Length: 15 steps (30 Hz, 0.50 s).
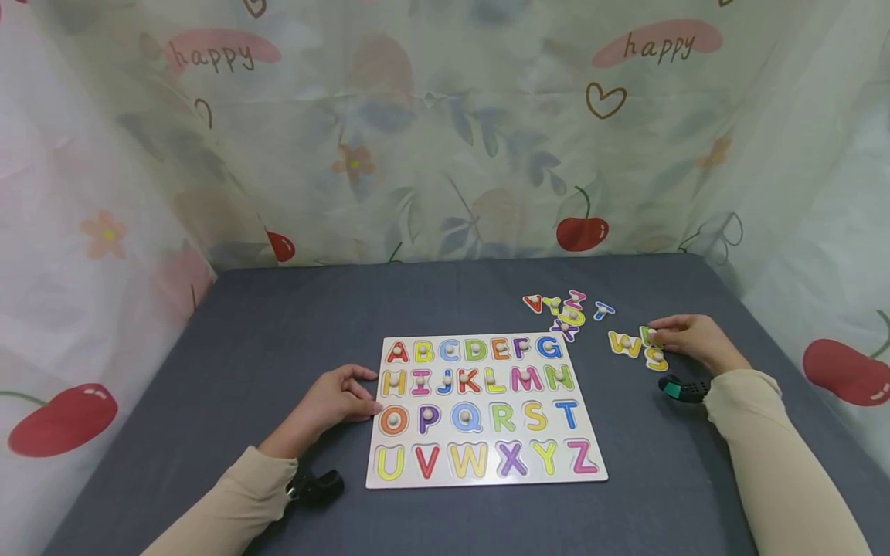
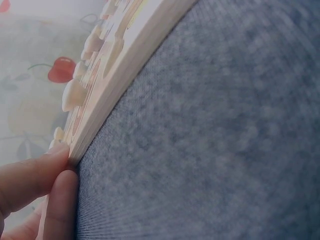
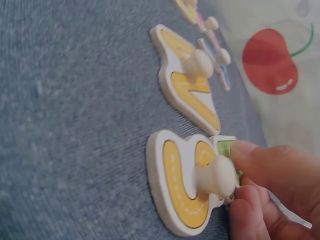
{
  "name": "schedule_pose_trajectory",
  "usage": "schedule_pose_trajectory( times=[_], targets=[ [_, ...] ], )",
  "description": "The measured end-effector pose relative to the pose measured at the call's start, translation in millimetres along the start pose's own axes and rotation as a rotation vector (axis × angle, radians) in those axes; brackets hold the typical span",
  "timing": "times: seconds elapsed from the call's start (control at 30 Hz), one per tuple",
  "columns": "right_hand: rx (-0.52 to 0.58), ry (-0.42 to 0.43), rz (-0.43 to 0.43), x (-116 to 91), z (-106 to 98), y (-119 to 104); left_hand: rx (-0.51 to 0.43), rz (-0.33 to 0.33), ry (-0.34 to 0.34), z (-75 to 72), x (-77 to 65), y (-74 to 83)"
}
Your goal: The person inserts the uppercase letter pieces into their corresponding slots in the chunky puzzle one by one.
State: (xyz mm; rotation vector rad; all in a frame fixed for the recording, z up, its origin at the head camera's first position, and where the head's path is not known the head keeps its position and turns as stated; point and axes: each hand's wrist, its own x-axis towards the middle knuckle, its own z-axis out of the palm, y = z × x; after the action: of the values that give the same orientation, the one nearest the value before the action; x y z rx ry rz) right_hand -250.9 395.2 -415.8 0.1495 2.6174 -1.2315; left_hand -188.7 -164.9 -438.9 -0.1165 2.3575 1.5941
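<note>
A white alphabet puzzle board (image 1: pixel 480 440) lies flat on the table, with knobbed letters in its upper rows through Q and bare slots from R to Z. My left hand (image 1: pixel 338 399) holds its left edge; in the left wrist view, the fingertips (image 2: pixel 62 187) meet the wooden rim (image 2: pixel 107 105). Right of the board, my right hand (image 1: pixel 698 341) pinches a green letter piece (image 3: pixel 225 146), mostly hidden behind the thumb and fingers. Against it lies the yellow S (image 3: pixel 172 192), with the yellow W (image 3: pixel 170 92) just left of these in the head view.
Behind the board's far right corner lie loose letters: the red V (image 1: pixel 532 303), yellow Y, pink Z (image 1: pixel 575 297), yellow U, purple X (image 1: pixel 564 330) and, slightly apart, the blue T (image 1: pixel 603 310). Printed curtains (image 1: pixel 431 154) enclose the dark cloth-covered table (image 1: pixel 299 316).
</note>
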Motion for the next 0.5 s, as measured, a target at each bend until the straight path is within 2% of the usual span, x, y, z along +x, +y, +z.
schedule_pose_trajectory(
  times=[0.17, 0.3, 0.5],
  targets=[
    [-0.008, 0.019, 0.023, 0.6, 0.8, -2.8, 0.003, -0.001, 0.002, -0.2, 0.4, 0.2],
    [-0.03, 0.048, 0.006, -1.7, 2.4, -4.6, -0.007, -0.003, 0.001, -0.3, 0.4, -0.4],
    [-0.061, 0.199, -0.034, -6.7, 4.9, -8.2, 0.013, -0.013, 0.008, 0.1, 1.7, -2.4]
  ],
)
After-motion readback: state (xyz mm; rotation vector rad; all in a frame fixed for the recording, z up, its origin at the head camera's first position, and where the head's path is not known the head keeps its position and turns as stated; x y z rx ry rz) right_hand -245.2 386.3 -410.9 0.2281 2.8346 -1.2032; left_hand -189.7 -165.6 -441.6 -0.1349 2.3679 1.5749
